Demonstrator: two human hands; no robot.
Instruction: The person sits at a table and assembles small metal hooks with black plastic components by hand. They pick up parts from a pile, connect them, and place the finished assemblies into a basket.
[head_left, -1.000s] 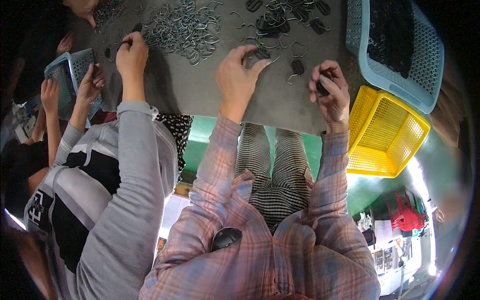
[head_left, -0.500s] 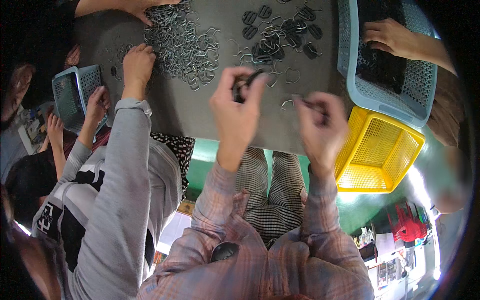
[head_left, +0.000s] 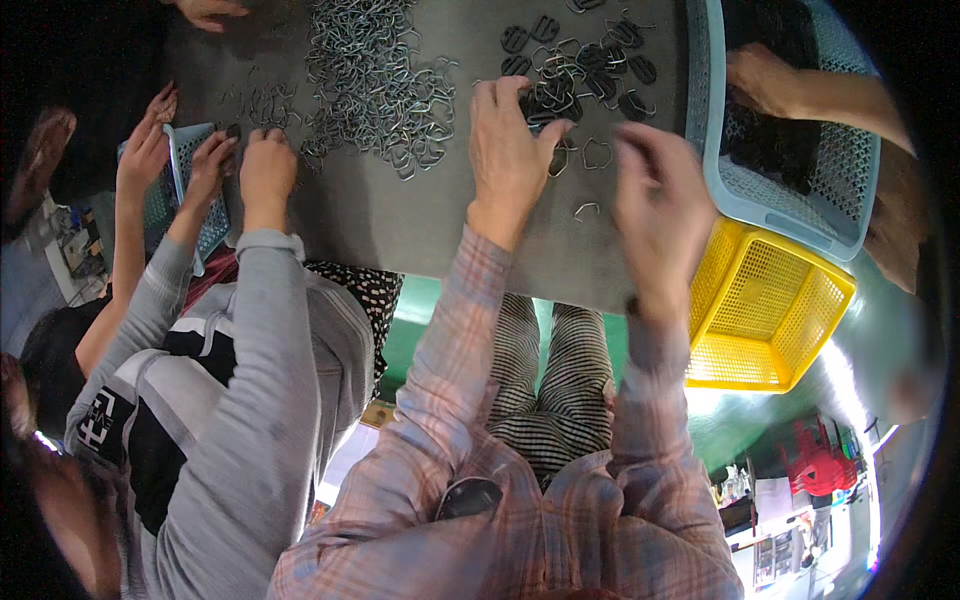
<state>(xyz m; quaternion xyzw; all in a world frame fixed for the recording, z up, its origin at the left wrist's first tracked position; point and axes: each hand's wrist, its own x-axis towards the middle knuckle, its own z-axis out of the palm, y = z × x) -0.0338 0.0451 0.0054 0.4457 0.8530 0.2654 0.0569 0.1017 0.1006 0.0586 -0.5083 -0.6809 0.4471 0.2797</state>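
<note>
My left hand (head_left: 508, 160) lies over the near-left edge of a loose pile of black slotted buckles (head_left: 603, 83), mixed with bent metal wire pieces. Its fingers are stretched forward, the thumb is apart, and dark buckles show beyond the thumb. To the right of the pile my right hand (head_left: 662, 215) is raised above the table, with its fingers smeared by motion; whether anything is in them does not show. Between my hands lie a bent wire ring (head_left: 597, 153) and a small open wire hook (head_left: 587, 210).
A large heap of wire hooks (head_left: 375, 95) lies left of my left hand. On the right are a blue basket (head_left: 706, 110) with a co-worker's hand (head_left: 765, 82) in it and a yellow basket (head_left: 775, 300). To my left a grey-sleeved co-worker's hand (head_left: 267, 172) is near a smaller blue basket (head_left: 212, 235).
My left hand has moved forward and right to the buckle pile and opened; the black buckle it gripped before no longer shows there. My right hand has shifted slightly right. The co-worker's left-side hands moved too.
</note>
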